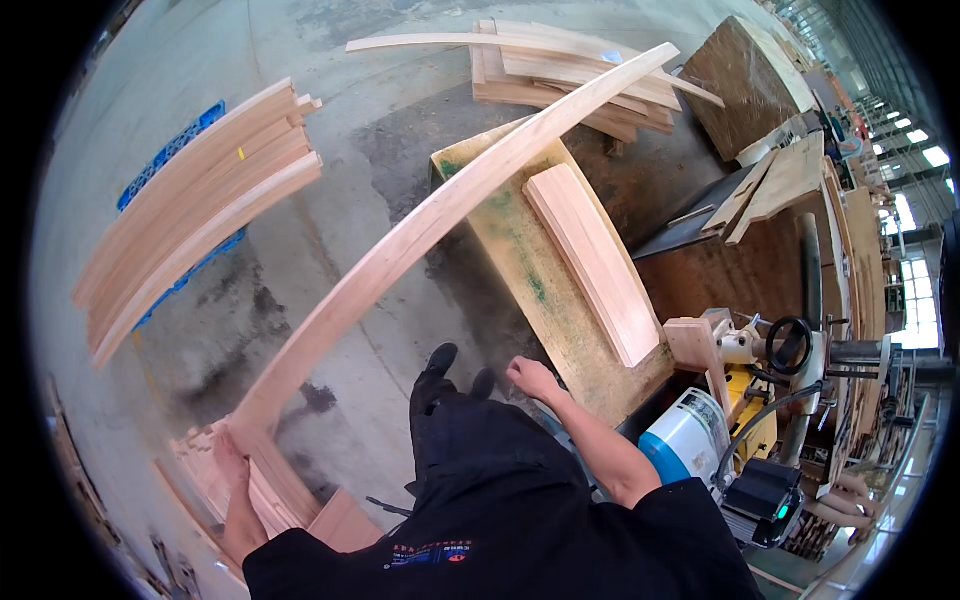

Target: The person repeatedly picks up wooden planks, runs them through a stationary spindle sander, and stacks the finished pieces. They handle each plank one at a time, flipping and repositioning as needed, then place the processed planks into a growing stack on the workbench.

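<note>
My left hand [232, 458] is closed on the near end of a long, pale wooden board [440, 215], just above a stack of boards [275, 490] at lower left. The board slants up and away to the far right, crossing over the corner of a worn yellowish worktable [540, 300]. On that table lies a bundle of shorter wooden strips [595, 265], side by side. Beside the table's near left edge, my right hand [533, 380] hangs with its fingers curled in, and nothing shows in it.
Curved boards [200, 215] lie stacked on a blue pallet [170, 160] at left. More planks [575, 80] are piled beyond the table. At right stands a machine with a black handwheel [789, 345] and a blue-and-white motor [685, 440]. A large wooden crate [735, 85] sits far right.
</note>
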Available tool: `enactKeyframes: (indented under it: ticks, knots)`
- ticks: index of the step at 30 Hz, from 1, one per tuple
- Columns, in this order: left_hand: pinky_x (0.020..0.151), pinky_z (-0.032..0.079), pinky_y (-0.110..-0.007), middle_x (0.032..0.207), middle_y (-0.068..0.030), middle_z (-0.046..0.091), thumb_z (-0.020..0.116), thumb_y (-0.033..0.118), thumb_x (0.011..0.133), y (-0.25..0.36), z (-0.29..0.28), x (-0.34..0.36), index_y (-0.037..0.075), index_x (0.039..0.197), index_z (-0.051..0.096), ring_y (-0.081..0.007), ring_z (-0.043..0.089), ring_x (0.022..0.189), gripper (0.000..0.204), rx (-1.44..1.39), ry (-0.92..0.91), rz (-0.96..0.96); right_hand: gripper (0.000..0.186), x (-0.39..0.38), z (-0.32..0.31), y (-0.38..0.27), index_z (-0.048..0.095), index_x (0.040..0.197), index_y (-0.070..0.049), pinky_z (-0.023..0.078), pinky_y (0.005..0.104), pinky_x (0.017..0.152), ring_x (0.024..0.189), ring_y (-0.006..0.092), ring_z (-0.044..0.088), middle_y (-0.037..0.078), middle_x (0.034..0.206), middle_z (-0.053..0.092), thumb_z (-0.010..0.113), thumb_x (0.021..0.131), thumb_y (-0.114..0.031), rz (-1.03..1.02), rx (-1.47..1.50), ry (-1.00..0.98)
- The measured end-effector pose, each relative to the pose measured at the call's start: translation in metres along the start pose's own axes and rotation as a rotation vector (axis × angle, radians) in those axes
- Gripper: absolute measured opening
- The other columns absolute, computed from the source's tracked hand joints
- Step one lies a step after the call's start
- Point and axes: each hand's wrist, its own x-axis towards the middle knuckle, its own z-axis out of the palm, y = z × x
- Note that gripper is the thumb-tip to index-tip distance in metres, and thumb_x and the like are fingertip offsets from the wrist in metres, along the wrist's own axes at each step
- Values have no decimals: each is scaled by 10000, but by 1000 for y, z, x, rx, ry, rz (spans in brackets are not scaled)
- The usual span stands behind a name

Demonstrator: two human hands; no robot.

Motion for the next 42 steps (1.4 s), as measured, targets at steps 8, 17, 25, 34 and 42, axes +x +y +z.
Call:
enactKeyframes:
  ticks: [8, 17, 25, 34, 42]
  knots:
    - [1105, 397, -475, 1356, -233, 517, 849, 20, 612, 55, 6, -50, 21, 1472, 359, -421, 487, 1279, 991, 67, -191, -148, 232, -67, -13, 24, 671, 1047, -73, 533, 449, 789, 896, 385, 687, 210, 918, 703, 590, 953, -269, -24, 90, 268]
    - [1174, 310, -495, 1479, -231, 431, 884, 75, 598, 57, -8, -35, 13, 1492, 336, -411, 383, 1392, 1050, 77, -309, -153, 694, -53, -147, 142, 493, 1366, 2, 434, 479, 1040, 1237, 408, 528, 230, 1333, 560, 740, 850, -391, 336, -215, 1143]
    - [1200, 244, -486, 1544, -212, 351, 832, 133, 716, 196, -44, 23, 5, 1546, 254, -375, 309, 1446, 1020, -149, -4, 339, 994, -27, -181, 178, 450, 1427, 7, 398, 457, 1113, 1341, 384, 479, 261, 1398, 525, 828, 720, -579, 378, -22, 582]
    - [1078, 410, -437, 1339, -211, 580, 749, 348, 861, 597, 9, 78, 11, 1373, 522, -370, 521, 1275, 654, -803, -368, 406, 883, -96, -65, 68, 530, 1286, 59, 439, 469, 1049, 1215, 408, 544, 261, 1265, 578, 854, 699, -515, 507, 176, 691]
    - [813, 550, -360, 1185, -136, 644, 663, 434, 972, 690, 64, 35, -13, 1279, 525, -218, 655, 1047, 559, -1182, -1158, -51, 758, -138, 86, 23, 518, 1332, -13, 507, 460, 900, 1098, 253, 573, 82, 1214, 587, 852, 796, -434, 566, 1794, 988]
